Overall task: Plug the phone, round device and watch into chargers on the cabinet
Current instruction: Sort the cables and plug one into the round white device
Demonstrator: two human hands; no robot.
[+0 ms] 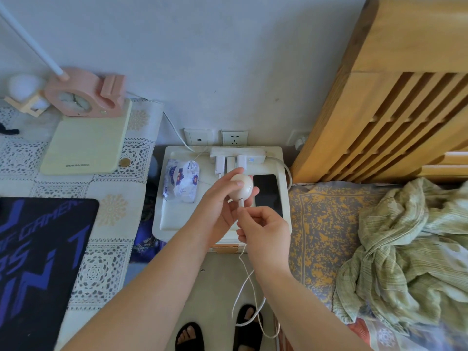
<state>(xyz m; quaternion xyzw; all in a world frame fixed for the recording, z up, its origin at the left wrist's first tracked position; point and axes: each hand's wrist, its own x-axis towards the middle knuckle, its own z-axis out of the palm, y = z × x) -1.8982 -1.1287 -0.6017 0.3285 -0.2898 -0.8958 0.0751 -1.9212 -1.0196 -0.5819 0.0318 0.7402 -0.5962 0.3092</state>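
My left hand point(219, 198) holds a white round device point(243, 186) above the white cabinet point(177, 224). My right hand point(263, 229) pinches the plug end of a white charging cable point(247, 282), and the plug meets the device's lower edge. The cable loops down toward the floor. A black phone point(268, 191) lies flat on the cabinet's right side, partly behind the device. At the cabinet's back, a white power strip point(238, 152) carries several white chargers. I see no watch.
A crinkled plastic packet point(181, 182) lies on the cabinet's left side. Wall sockets point(234, 138) sit behind the cabinet. A lace-covered desk point(111, 211) with a pink clock and lamp base stands to the left, a bed with a wooden headboard point(395, 110) to the right.
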